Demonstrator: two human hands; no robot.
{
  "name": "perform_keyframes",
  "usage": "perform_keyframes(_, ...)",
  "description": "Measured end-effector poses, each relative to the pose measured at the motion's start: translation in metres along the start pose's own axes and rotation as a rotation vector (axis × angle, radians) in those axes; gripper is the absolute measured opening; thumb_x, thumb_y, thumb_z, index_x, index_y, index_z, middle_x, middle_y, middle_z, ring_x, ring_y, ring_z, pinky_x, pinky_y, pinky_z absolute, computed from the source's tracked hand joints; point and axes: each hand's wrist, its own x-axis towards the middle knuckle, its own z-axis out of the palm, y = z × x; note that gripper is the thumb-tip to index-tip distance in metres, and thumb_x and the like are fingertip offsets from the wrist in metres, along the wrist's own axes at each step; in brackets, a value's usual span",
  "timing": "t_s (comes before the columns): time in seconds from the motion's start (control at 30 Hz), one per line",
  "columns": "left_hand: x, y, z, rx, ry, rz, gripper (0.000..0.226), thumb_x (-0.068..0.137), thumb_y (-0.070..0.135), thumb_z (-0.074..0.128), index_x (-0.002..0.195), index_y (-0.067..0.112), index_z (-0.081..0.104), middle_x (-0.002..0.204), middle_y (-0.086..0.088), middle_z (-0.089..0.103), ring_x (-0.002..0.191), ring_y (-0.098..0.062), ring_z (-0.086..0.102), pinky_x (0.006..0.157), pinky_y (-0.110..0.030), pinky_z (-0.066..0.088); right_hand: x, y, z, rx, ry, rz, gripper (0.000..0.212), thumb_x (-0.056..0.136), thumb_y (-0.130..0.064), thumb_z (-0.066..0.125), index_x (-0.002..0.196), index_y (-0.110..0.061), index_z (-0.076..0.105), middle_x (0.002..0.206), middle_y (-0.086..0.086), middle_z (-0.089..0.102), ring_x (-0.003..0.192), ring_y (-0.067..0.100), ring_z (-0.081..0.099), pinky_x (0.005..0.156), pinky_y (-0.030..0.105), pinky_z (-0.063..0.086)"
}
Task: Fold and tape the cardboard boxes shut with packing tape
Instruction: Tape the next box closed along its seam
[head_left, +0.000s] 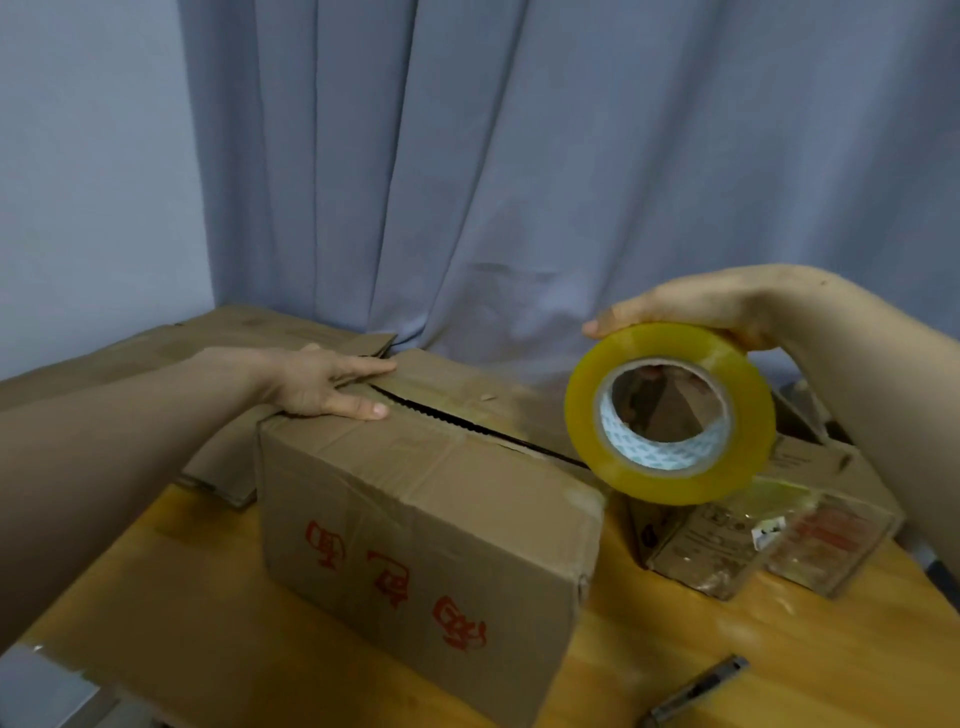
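A brown cardboard box (415, 525) with red printed characters on its front stands on the wooden table (208, 639). Its top flaps are folded down, with a dark gap along the seam between them. My left hand (322, 384) lies flat on the far left end of the flaps, fingers spread, holding nothing. My right hand (685, 312) grips a yellowish roll of packing tape (670, 415) from above, holding it upright at the right end of the seam, just above the box's right edge.
Flattened cardboard sheets (156, 358) lie at the back left. A smaller, worn box (779, 535) with labels sits to the right behind the tape roll. A metal utility knife (696, 691) lies near the table's front right. A grey curtain (519, 156) hangs behind.
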Motion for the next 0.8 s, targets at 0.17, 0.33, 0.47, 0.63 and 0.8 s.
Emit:
perform_keyframes(0.17,0.000,0.005,-0.003,0.091,-0.007,-0.026,0.126,0.027,0.104,0.028,0.143,0.054,0.011,0.154,0.004,0.027,0.141,-0.025,0.020,0.116,-0.042,0.017,-0.008,0.022,-0.003,0.037,-0.040,0.014,0.043,0.085,-0.049,0.059,0.075,-0.009,0.071,0.075,0.008,0.072,0.061,0.019,0.066,0.064,0.029,0.053)
perform_keyframes(0.33,-0.004,0.011,-0.002,0.129,-0.011,-0.026,0.131,0.024,0.104,0.024,0.144,0.052,0.009,0.154,0.003,0.027,0.141,-0.025,0.022,0.115,-0.041,0.017,-0.010,0.036,0.005,-0.052,-0.011,0.024,0.052,0.074,-0.064,0.064,0.086,-0.014,0.076,0.085,0.005,0.076,0.074,0.021,0.073,0.076,0.037,0.055)
perform_keyframes(0.47,-0.006,0.018,-0.004,0.149,-0.032,-0.053,0.120,0.038,0.101,0.030,0.145,0.050,0.011,0.155,0.004,0.025,0.141,-0.026,0.021,0.116,-0.040,0.017,0.000,0.048,0.013,-0.160,0.040,0.019,0.050,0.066,-0.073,0.065,0.086,-0.028,0.069,0.093,-0.005,0.070,0.090,0.017,0.067,0.083,0.035,0.053)
perform_keyframes(0.63,-0.011,0.054,-0.027,0.207,-0.076,-0.137,0.086,0.077,0.057,0.065,0.148,0.034,0.022,0.155,0.003,0.022,0.143,-0.020,0.020,0.115,-0.035,0.016,-0.001,0.049,0.019,-0.198,0.060,-0.002,0.031,0.078,-0.061,0.061,0.073,-0.031,0.060,0.085,-0.009,0.061,0.096,0.018,0.062,0.082,0.030,0.046)
perform_keyframes(0.8,-0.006,0.125,-0.024,0.154,-0.259,0.035,0.123,0.057,0.040,0.085,0.151,0.033,0.006,0.157,0.012,0.009,0.145,-0.012,0.009,0.116,-0.032,0.014,-0.006,0.049,0.020,-0.213,0.054,-0.018,0.028,0.082,-0.058,0.060,0.086,-0.031,0.060,0.090,-0.008,0.060,0.091,0.017,0.060,0.079,0.029,0.044)
